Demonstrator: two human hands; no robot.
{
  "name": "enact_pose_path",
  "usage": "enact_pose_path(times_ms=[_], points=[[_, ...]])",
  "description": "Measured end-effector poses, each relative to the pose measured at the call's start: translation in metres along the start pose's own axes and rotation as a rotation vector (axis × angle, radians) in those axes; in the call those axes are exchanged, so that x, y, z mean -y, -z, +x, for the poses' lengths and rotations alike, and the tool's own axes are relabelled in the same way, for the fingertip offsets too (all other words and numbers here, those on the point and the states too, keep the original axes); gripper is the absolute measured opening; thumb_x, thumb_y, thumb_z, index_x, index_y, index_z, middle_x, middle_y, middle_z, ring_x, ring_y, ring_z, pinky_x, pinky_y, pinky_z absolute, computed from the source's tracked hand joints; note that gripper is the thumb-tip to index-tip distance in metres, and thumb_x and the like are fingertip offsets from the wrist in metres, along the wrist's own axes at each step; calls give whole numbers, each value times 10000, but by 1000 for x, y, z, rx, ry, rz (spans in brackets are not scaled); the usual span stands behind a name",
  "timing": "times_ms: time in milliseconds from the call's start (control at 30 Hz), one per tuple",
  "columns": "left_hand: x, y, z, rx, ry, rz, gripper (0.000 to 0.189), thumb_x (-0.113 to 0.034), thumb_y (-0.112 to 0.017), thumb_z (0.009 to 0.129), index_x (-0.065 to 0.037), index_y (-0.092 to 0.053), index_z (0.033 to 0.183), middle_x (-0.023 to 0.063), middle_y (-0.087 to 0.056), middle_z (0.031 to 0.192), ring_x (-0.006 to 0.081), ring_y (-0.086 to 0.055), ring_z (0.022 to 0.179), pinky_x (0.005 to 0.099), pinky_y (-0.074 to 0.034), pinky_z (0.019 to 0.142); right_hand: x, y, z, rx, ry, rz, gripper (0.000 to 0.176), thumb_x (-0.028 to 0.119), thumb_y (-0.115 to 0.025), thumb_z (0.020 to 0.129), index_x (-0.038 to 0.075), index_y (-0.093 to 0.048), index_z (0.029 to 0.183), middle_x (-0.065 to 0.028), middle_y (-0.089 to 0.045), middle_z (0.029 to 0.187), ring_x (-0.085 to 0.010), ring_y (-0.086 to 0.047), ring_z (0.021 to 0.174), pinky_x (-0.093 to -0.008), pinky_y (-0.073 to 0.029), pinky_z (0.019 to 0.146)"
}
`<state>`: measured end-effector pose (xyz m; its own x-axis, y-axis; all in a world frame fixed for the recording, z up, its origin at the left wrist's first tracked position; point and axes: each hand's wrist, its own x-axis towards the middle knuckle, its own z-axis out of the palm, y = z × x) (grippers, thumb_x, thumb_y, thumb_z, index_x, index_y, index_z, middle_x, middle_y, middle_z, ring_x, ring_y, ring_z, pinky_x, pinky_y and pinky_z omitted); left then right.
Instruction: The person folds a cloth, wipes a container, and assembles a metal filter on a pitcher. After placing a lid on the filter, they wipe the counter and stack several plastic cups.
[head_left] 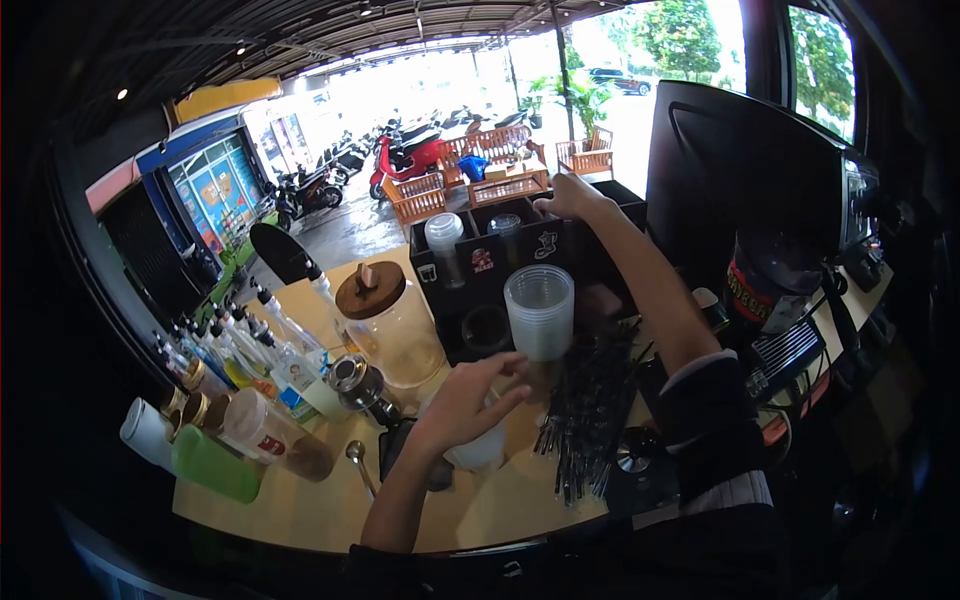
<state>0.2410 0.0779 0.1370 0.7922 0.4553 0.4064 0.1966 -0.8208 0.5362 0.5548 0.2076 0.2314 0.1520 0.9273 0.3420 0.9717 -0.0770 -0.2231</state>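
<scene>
My left hand (468, 398) hovers over the counter, fingers stretched and thumb apart, with nothing in its grasp. Just beneath it stands a clear plastic cup (480, 450), partly hidden by the hand. My right hand (575, 198) is stretched forward over the back of a black organizer box (510, 262). Its fingers bend down behind the rim, so what they touch is hidden. Stacked clear lids (444, 232) fill one compartment, left of that hand. A stack of clear plastic cups (540, 310) stands in front of the box.
A glass jar (395, 335) with a wooden lid, a portafilter (360, 385), a spoon (358, 460) and several bottles (290, 375) occupy the left. Wrapped black straws (590, 420) lie right of centre. A large black machine (750, 190) stands at the right.
</scene>
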Motion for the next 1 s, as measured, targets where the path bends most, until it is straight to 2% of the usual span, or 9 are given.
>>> enact_pose_path(times_ms=[167,300,400,433,533,600,633,700,1000], points=[[0,9,1,-466,-74,-293,381,-126,-535,897,-22,-459,1255,92,-583,1128,166,-554,1022,312,-418,902,75,21,-63,-323,409,55,279,218,-643,784,-4,-616,951,-197,-634,905,-347,-622,869,-413,-486,783],[8,22,-12,-821,-162,-482,302,-155,-474,944,-14,-476,1211,91,-576,1101,166,-550,1017,296,-420,887,132,32,-129,-269,577,164,168,159,-630,784,15,-619,870,-158,-627,849,-319,-624,802,-402,-493,715],[17,30,-36,-875,-89,-516,293,-164,-467,952,-26,-478,1210,85,-579,1095,169,-551,1026,299,-420,891,154,23,-179,-96,834,202,150,168,-574,788,21,-594,766,-155,-614,820,-329,-615,798,-418,-501,682],[24,28,-45,-882,-82,-515,293,-164,-467,952,-26,-478,1210,85,-579,1095,169,-551,1026,299,-420,891,164,31,-197,173,789,200,169,182,-606,770,15,-613,796,-148,-628,842,-328,-617,816,-411,-502,709],[43,16,-68,-807,-40,-642,458,-187,-594,880,-3,-425,1263,113,-524,1199,198,-516,1096,319,-379,963,162,6,-223,343,931,270,217,188,-649,732,5,-634,847,-145,-644,884,-323,-622,848,-407,-497,742],[50,8,-81,-529,-112,-607,868,-300,-763,727,-25,-273,1387,136,-434,1315,247,-465,1185,350,-327,1031,162,-7,-231,370,946,244,241,182,-661,715,1,-639,872,-153,-650,885,-326,-625,848,-408,-494,754],[56,2,-84,-531,-105,-609,868,-300,-763,727,-25,-273,1387,136,-434,1315,247,-465,1185,350,-327,1031,162,-13,-234,398,957,220,270,177,-673,699,-3,-645,898,-161,-655,887,-328,-628,848,-410,-491,765],[58,-7,-86,-341,-43,-488,1194,-331,-874,543,-49,-138,1441,155,-367,1373,277,-403,1253,382,-297,1065,162,-21,-237,393,940,205,253,164,-665,699,-1,-647,891,-170,-655,857,-333,-632,826,-412,-493,753],[47,-12,-84,-285,174,-517,1206,-199,-881,528,-84,-116,1454,161,-436,1319,258,-449,1217,385,-363,1030,170,-16,-235,503,788,200,182,111,-633,736,-8,-647,872,-189,-637,758,-346,-626,746,-401,-492,704]])
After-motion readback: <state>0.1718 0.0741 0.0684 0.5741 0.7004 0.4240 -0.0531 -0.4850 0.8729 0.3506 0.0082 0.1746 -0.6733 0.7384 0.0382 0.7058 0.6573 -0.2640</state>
